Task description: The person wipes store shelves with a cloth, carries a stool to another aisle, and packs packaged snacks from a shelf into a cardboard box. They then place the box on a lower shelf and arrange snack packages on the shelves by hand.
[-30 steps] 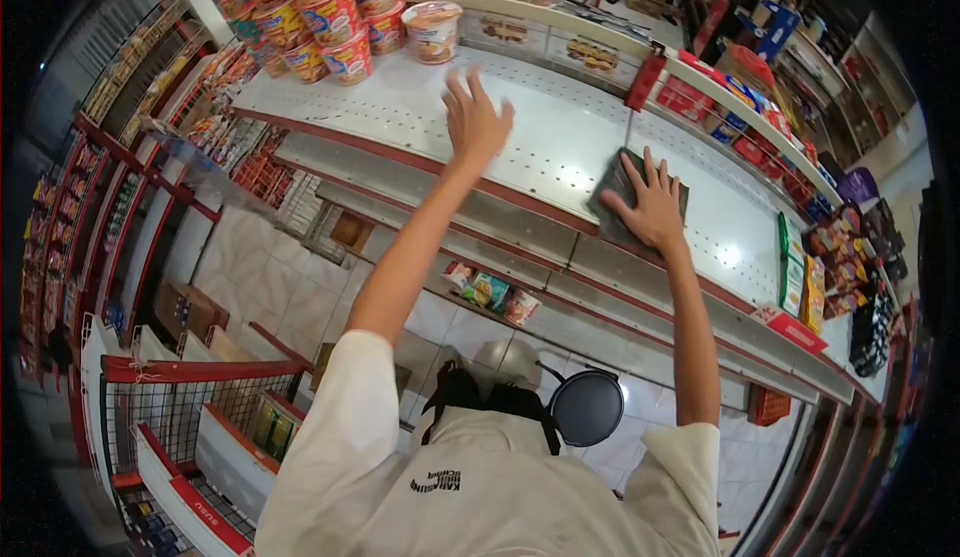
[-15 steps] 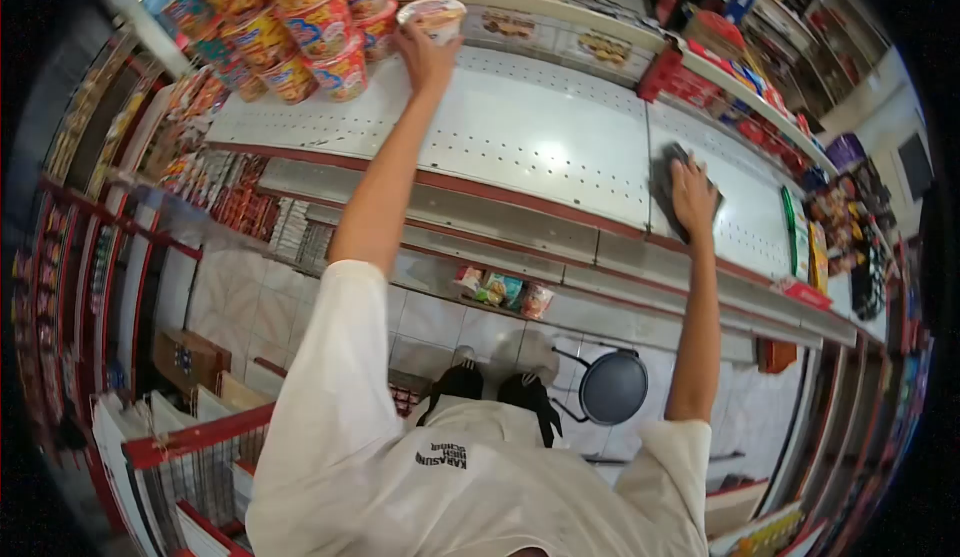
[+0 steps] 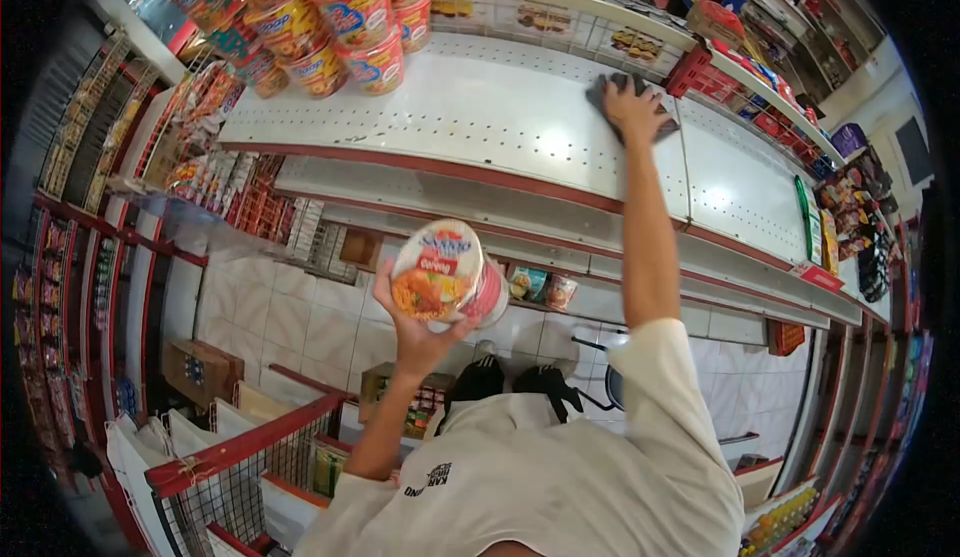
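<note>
My left hand (image 3: 422, 342) is wrapped round a noodle cup (image 3: 440, 272) with a white and orange lid, held in front of the shelf unit and tilted so its lid faces me. On the white perforated shelf (image 3: 470, 107), my right hand (image 3: 637, 112) lies with fingers spread on a dark cloth (image 3: 606, 93), near the back rail. Stacked noodle cups (image 3: 355, 17) stand at the shelf's left end.
Green and yellow packets (image 3: 812, 222) stand at the shelf's right end. Lower shelves hold a few cups (image 3: 561, 292). A red-edged wire rack (image 3: 250, 452) is at lower left, near a cardboard box (image 3: 202, 372). A round dark stool (image 3: 614, 385) is partly hidden by my sleeve.
My left hand has taken the single noodle cup off the shelf and brought it down toward me. My right hand and the cloth have moved left and toward the shelf's back.
</note>
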Motion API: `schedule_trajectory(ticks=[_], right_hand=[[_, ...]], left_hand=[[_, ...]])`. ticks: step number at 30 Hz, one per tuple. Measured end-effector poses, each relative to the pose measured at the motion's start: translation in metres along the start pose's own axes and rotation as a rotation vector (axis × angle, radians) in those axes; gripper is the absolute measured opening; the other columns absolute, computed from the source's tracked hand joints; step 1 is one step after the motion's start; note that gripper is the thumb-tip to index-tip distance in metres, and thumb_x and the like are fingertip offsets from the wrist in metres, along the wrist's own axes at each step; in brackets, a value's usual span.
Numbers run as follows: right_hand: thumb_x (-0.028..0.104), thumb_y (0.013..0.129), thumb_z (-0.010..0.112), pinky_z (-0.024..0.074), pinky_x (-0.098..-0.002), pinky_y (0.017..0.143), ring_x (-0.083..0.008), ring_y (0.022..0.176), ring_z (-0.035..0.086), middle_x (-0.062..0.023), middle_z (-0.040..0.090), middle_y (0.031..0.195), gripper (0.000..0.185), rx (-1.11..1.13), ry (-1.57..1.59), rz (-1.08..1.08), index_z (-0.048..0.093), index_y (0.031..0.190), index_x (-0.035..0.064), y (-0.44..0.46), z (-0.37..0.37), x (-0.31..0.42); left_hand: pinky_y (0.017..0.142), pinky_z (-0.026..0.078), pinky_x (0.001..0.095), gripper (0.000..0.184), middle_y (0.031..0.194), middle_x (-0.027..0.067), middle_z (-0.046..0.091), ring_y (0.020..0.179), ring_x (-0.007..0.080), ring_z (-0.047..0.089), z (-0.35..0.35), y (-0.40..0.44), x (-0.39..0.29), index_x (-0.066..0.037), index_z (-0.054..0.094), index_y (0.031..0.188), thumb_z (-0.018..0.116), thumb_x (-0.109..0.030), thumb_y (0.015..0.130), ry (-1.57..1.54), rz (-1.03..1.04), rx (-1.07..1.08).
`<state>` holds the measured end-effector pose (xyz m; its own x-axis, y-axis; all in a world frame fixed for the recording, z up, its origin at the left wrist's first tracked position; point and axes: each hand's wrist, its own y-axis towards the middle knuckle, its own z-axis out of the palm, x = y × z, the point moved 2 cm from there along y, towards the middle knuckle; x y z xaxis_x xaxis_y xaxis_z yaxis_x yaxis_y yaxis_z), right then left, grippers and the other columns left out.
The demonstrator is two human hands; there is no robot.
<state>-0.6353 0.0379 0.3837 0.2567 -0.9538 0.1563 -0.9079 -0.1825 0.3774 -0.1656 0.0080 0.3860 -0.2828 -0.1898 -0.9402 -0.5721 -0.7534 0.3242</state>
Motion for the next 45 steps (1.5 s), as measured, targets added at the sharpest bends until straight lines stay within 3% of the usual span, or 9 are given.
schedule_trajectory(ticks=[7,10,17,21,24,30,34,40,45], right_hand=[[0.041,0.089,0.044,0.0261,-0.0521,0.105,-0.0338,0.124,0.04,-0.0141,0.039,0.137,0.052,0.227,0.535,-1.457,0.042,0.135,0.0159,-0.157,-0.065,0.156],[0.044,0.091,0.042,0.028,-0.0502,0.105,-0.0337,0.127,0.038,-0.0132,0.036,0.141,0.052,0.192,0.41,-1.462,0.041,0.136,0.02,-0.123,-0.074,0.134],[0.07,0.084,0.032,0.0192,-0.0654,0.1,-0.0356,0.133,0.03,-0.0092,0.034,0.145,0.069,0.218,0.114,-0.421,0.038,0.138,0.0279,-0.034,0.009,0.185],[0.064,0.087,0.036,0.0168,-0.0596,0.106,-0.0353,0.135,0.025,-0.0117,0.032,0.146,0.062,0.241,0.394,-1.148,0.038,0.138,0.0293,-0.125,-0.028,0.209],[0.048,0.095,0.032,0.0147,-0.0538,0.11,-0.0326,0.136,0.025,-0.0121,0.027,0.148,0.051,0.324,0.386,-1.24,0.033,0.142,0.0283,-0.145,-0.063,0.129],[0.037,0.093,0.038,0.0369,-0.0602,0.093,-0.0398,0.125,0.039,-0.0072,0.042,0.139,0.038,0.096,-0.201,-0.67,0.05,0.126,0.024,0.009,-0.025,-0.09],[0.044,0.094,0.035,0.0437,-0.0527,0.088,-0.0345,0.117,0.048,-0.0102,0.045,0.135,0.043,0.005,-0.137,-0.673,0.05,0.126,0.0193,0.026,0.016,-0.085],[0.042,0.097,0.029,0.0133,-0.0535,0.11,-0.0338,0.136,0.024,-0.0084,0.026,0.149,0.048,0.328,0.249,-0.975,0.033,0.141,0.0255,-0.085,-0.078,-0.076],[0.043,0.092,0.038,0.032,-0.0625,0.093,-0.0361,0.123,0.042,-0.0106,0.042,0.139,0.045,0.025,-0.053,-0.49,0.049,0.128,0.0184,0.014,-0.009,-0.101]], left_hand=[[0.1,0.039,0.0371,0.108,0.129,0.0145,0.034,0.118,0.0257,0.041,-0.053,-0.083,0.033,-0.011,0.007,0.139,0.083,-0.01,0.062,0.017,-0.297,-0.114],[0.099,0.039,0.0362,0.107,0.129,0.0147,0.033,0.118,0.0254,0.041,-0.073,-0.094,0.028,-0.011,0.008,0.139,0.082,-0.008,0.063,-0.037,-0.326,-0.163],[0.099,0.039,0.0365,0.102,0.13,0.0153,0.032,0.119,0.0257,0.041,-0.092,-0.094,0.027,-0.011,0.009,0.139,0.08,-0.007,0.066,0.114,-0.338,-0.218],[0.1,0.037,0.0364,0.1,0.129,0.0157,0.033,0.118,0.0253,0.04,-0.088,-0.098,0.036,-0.009,0.012,0.138,0.08,-0.008,0.066,0.12,-0.374,-0.179],[0.101,0.036,0.0369,0.1,0.129,0.0157,0.032,0.118,0.0255,0.04,-0.086,-0.108,0.045,-0.009,0.013,0.138,0.081,-0.008,0.065,0.156,-0.347,-0.134],[0.102,0.033,0.0375,0.102,0.13,0.0156,0.031,0.119,0.026,0.038,-0.084,-0.121,0.065,-0.008,0.014,0.138,0.081,-0.008,0.062,0.211,-0.364,-0.086],[0.102,0.034,0.0382,0.101,0.13,0.0162,0.032,0.12,0.0266,0.038,-0.065,-0.112,0.072,-0.008,0.014,0.138,0.081,-0.01,0.063,0.121,-0.397,0.015],[0.102,0.035,0.041,0.104,0.134,0.0184,0.027,0.12,0.0284,0.039,-0.03,-0.099,0.078,-0.009,0.011,0.139,0.081,-0.012,0.064,0.126,-0.424,0.095],[0.1,0.038,0.0393,0.103,0.132,0.0185,0.032,0.12,0.0276,0.041,-0.01,-0.12,0.073,-0.01,0.01,0.139,0.081,-0.011,0.064,0.097,-0.405,0.039]])
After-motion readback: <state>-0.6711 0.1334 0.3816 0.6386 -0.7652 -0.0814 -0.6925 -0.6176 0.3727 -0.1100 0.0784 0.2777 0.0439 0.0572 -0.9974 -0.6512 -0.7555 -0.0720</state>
